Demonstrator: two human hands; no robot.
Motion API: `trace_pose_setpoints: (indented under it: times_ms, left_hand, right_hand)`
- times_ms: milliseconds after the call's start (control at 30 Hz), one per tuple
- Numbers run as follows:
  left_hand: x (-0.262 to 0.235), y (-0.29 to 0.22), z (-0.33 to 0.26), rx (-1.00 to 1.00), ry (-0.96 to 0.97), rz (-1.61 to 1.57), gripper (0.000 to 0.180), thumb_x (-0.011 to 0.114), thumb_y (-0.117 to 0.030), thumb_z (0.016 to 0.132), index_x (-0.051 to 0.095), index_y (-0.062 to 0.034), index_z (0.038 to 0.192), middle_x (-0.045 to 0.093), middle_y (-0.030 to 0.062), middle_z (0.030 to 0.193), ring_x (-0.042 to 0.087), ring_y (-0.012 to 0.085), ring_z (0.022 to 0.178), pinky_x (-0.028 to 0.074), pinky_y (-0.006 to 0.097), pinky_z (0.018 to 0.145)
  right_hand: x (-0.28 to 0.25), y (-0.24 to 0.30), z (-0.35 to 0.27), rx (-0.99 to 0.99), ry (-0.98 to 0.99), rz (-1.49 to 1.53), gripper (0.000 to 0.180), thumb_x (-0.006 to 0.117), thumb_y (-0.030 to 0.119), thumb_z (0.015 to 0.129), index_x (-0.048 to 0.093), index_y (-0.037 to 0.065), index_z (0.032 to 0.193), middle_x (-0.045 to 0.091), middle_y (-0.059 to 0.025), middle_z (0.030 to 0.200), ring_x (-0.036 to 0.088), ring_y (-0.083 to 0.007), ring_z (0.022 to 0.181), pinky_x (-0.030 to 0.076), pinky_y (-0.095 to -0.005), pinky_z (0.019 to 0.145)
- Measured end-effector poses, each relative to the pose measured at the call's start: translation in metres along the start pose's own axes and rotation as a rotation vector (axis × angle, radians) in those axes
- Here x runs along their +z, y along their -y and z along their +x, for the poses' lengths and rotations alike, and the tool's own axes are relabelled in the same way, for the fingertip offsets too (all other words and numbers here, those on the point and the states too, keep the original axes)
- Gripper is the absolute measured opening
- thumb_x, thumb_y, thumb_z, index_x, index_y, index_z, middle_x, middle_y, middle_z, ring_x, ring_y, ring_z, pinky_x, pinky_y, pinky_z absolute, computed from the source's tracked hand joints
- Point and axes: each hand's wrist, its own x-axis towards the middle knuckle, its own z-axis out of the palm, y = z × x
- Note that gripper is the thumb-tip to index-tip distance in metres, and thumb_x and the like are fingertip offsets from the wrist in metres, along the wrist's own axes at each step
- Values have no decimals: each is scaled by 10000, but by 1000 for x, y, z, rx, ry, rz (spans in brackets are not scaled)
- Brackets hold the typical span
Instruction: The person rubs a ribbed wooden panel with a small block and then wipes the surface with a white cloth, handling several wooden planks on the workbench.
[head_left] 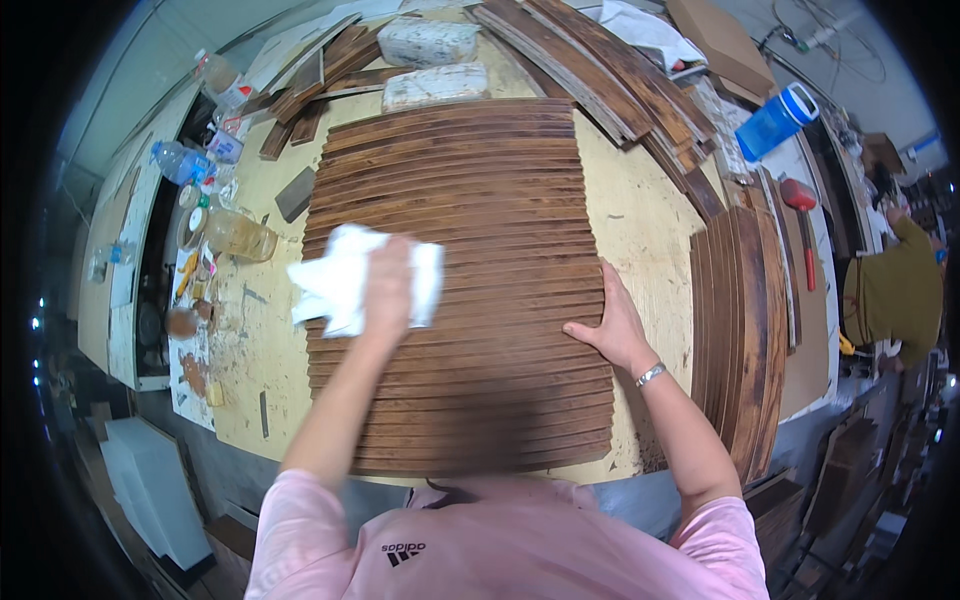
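A wide row of dark brown grooved wooden slats (480, 230) lies side by side across the table in front of me. My left hand (388, 285), smeared by motion, presses a crumpled white cloth (345, 280) onto the left part of the slats. Along the right edge of the row rests my right hand (618, 325), thumb spread over the slats and fingers stretched along their ends. It holds nothing loose. A silver band (650, 375) circles my right wrist.
More brown boards (740, 340) lie at the right, with others (600, 70) piled at the back. Two wrapped white blocks (435, 88) stand behind the slats. Jars (240, 235) and bottles line the left, a blue bottle (775, 122) and red mallet (800, 200) the right. A person (895, 290) is far right.
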Motion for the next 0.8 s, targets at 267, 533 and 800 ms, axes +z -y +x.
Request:
trace_pose_setpoints:
  times_ms: [267, 533, 800]
  left_hand:
    - [111, -202, 96, 249, 266, -434, 389, 565, -32, 868, 655, 67, 1234, 628, 200, 1357, 533, 360, 1342, 345, 501, 1183]
    - [24, -37, 22, 95, 161, -309, 364, 645, -127, 945, 682, -117, 1307, 665, 104, 1361, 588, 279, 1321, 382, 502, 1184]
    - [-147, 141, -15, -842, -144, -285, 387, 554, -6, 983, 625, 0, 1363, 689, 129, 1294, 660, 234, 1149, 496, 344, 1017]
  right_hand:
    - [3, -13, 10, -170, 65, 83, 1012, 919, 380, 661, 412, -20, 1441, 602, -251, 1318, 546, -420, 1231, 436, -474, 1058]
    - [1, -12, 2, -29, 32, 163, 1167, 925, 351, 686, 258, -51, 1554, 591, -265, 1363, 548, -408, 1271, 446, -436, 1102]
    - [-11, 13, 18, -143, -52, -112, 1009, 716, 465, 893, 186, -14, 1606, 225, -229, 1666, 207, -344, 1555, 152, -554, 1249]
